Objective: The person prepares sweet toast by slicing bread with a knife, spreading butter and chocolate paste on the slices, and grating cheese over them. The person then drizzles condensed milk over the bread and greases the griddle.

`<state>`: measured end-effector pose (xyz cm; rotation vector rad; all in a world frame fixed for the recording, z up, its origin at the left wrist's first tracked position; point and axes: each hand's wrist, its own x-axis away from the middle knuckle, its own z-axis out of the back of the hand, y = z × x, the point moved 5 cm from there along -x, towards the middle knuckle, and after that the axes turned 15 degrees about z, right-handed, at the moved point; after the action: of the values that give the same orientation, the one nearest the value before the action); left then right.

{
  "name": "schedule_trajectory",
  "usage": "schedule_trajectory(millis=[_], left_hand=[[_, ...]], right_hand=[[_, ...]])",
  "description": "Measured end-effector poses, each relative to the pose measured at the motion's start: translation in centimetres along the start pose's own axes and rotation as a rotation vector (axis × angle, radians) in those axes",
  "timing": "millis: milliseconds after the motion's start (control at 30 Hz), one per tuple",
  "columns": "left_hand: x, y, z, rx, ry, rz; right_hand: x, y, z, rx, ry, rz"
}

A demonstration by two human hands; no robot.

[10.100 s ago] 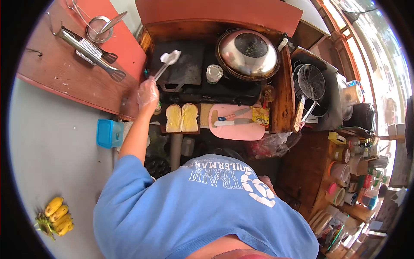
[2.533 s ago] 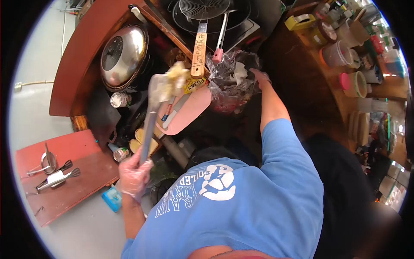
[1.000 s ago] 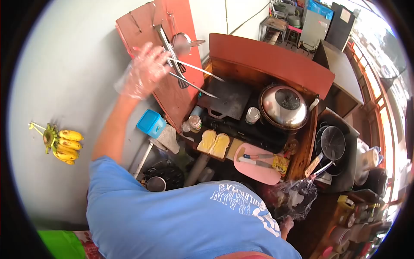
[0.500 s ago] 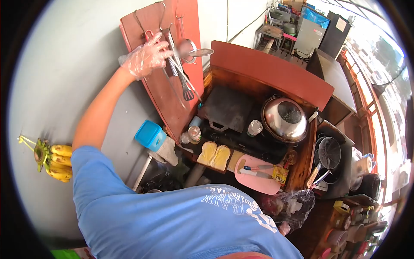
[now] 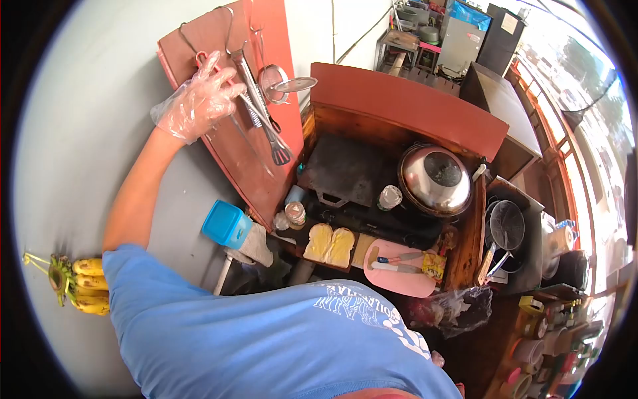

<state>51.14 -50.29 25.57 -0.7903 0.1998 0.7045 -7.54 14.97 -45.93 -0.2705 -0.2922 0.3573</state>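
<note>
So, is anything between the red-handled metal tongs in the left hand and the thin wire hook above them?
Nothing visible. The thin wire hook reaches down close to the end of the red-handled metal tongs by the left hand. The dark slotted turner hangs off to the right.

There were two hands [image 5: 203, 100] [image 5: 437, 359], two bread slices [image 5: 318, 242] [image 5: 341, 249], one pink board [image 5: 400, 282], one domed lid [image 5: 432, 181], one banana bunch [image 5: 90, 286]

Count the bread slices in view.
2: the left slice and the right slice, side by side, left of the pink cutting board. Any underneath would be hidden.
</note>
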Motion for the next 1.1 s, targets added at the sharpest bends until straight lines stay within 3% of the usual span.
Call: schedule_trajectory(millis=[33, 67, 133, 367, 500, 867, 933, 1067, 1100], left_hand=[[0.1, 0.1, -0.6, 0.001, -0.052, -0.003], [0.3, 0.0, -1.2, 0.057, -0.039, 0.079], [0.4, 0.8, -0.9, 0.041, -0.055, 0.055], [0.3, 2.1, 1.4, 0.001, 0.047, 0.065], [0.0, 1.9, 0.7, -0.084, -0.104, 0.075], [0.8, 1.8, 0.1, -0.133, -0.105, 0.154], [0.9, 1.8, -0.5, -0.148, -0.162, 0.139], [1.7, 2.1, -1.6, -0.197, -0.174, 0.106], [2.2, 1.5, -2.2, -0.122, -0.140, 0.096]], right_hand=[[0.4, 1.2, 0.1, 0.017, 0.046, -0.136], [0.6, 2.5, -0.1, 0.020, 0.040, -0.142], [0.1, 4.4, -0.3, 0.048, 0.045, -0.035], [-3.1, 0.6, 0.1, 0.113, -0.121, 0.142], [-5.6, -0.9, 0.3, 0.118, -0.190, 0.228], [-8.9, -0.8, -0.8, 0.214, -0.316, 0.417], [-8.7, 0.0, -1.4, 0.256, -0.337, 0.488], [-6.5, 2.8, -3.1, 0.378, -0.280, 0.831], [-6.1, 3.3, -3.9, 0.412, -0.406, 0.796]])
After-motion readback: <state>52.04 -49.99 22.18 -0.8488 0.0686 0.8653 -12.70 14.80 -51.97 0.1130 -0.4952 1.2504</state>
